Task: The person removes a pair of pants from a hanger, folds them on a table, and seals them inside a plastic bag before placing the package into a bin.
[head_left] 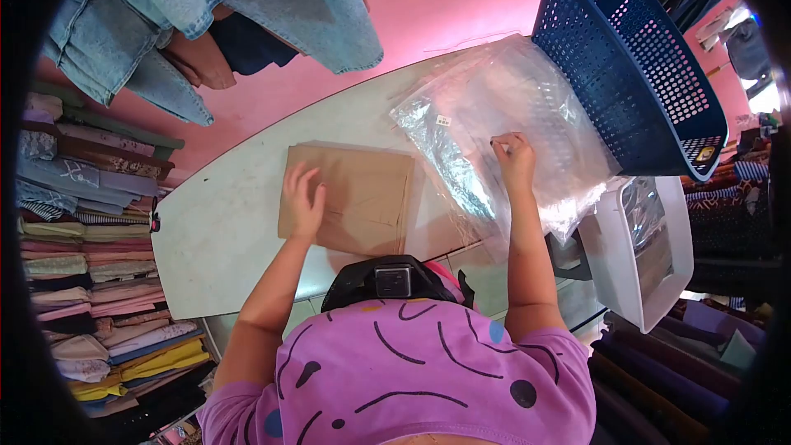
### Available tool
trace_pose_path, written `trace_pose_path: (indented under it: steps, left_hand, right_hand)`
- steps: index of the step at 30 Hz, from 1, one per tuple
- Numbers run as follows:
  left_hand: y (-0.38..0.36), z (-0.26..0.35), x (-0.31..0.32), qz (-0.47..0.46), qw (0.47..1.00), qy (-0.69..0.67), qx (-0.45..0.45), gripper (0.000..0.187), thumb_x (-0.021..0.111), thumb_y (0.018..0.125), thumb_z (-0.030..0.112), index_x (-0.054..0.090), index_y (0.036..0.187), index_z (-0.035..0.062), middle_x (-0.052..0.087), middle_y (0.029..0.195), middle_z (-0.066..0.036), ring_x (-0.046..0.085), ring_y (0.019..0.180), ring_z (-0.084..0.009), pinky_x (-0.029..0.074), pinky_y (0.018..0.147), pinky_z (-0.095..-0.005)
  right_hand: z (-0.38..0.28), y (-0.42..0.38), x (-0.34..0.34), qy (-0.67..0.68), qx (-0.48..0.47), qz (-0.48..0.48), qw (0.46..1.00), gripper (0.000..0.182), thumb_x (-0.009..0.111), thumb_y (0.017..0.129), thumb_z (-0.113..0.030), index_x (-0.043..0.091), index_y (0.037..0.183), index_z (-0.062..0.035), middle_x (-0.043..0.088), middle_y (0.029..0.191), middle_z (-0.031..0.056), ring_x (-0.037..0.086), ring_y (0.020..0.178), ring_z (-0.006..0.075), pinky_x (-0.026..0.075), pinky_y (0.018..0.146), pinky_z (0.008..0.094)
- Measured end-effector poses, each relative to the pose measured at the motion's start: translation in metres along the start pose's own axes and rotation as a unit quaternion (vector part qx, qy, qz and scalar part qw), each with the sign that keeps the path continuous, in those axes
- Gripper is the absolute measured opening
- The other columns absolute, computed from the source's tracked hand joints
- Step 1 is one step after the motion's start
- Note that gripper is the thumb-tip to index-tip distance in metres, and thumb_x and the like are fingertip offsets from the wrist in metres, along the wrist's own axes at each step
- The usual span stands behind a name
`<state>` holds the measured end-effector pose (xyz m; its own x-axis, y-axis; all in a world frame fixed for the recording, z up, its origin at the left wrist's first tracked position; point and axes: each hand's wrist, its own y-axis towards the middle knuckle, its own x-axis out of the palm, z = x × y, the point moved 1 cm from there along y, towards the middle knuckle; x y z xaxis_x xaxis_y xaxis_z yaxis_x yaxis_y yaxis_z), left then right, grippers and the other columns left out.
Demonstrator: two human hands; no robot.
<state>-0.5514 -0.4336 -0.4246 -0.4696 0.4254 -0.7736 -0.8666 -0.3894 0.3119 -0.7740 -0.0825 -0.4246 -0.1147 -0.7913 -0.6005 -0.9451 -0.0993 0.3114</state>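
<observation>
Flat on the white table lies a brown cardboard piece (362, 189), folded flat. My left hand (305, 206) rests at its left side with the fingers spread. To the right is a stack of clear plastic bags (461, 165), with a small white label near the upper left. Over the middle of that stack, my right hand (517, 156) has thumb and fingers pinched together on the plastic. Whether one layer or more is between the fingertips is too fine to see.
A blue perforated basket (577, 66) stands at the table's back right, beside the plastic. Below it is a white bin (620, 255) holding clear plastic. Folded clothes (91, 280) are stacked at left. Denim garments (305, 16) hang above the white table (214, 239).
</observation>
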Motion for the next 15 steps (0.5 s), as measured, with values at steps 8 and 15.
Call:
trace_pose_path:
  steps: [8, 15]
  left_hand:
    - [0.077, 0.136, 0.091, -0.314, 0.678, -0.562, -0.355, 0.068, 0.035, 0.091, 0.055, 0.030, 0.137, 0.0056, 0.035, 0.138, -0.014, 0.040, 0.123, -0.0251, 0.032, 0.103, -0.0379]
    - [0.071, 0.146, 0.139, -0.315, 0.686, -0.547, -0.360, 0.042, 0.048, 0.093, 0.025, 0.039, 0.129, 0.0043, 0.051, 0.121, -0.014, 0.053, 0.111, -0.0235, 0.046, 0.090, -0.0354]
  right_hand:
    - [-0.019, -0.038, -0.008, 0.177, 0.001, -0.195, 0.965, 0.007, 0.066, 0.077, -0.007, 0.069, 0.083, -0.0037, 0.061, 0.080, 0.0071, 0.058, 0.068, 0.0158, 0.045, 0.057, 0.0247]
    - [-0.027, -0.055, -0.014, 0.112, 0.034, -0.203, 0.972, 0.016, 0.054, 0.082, -0.008, 0.068, 0.090, -0.0057, 0.060, 0.094, 0.0108, 0.058, 0.080, 0.0219, 0.047, 0.072, 0.0325]
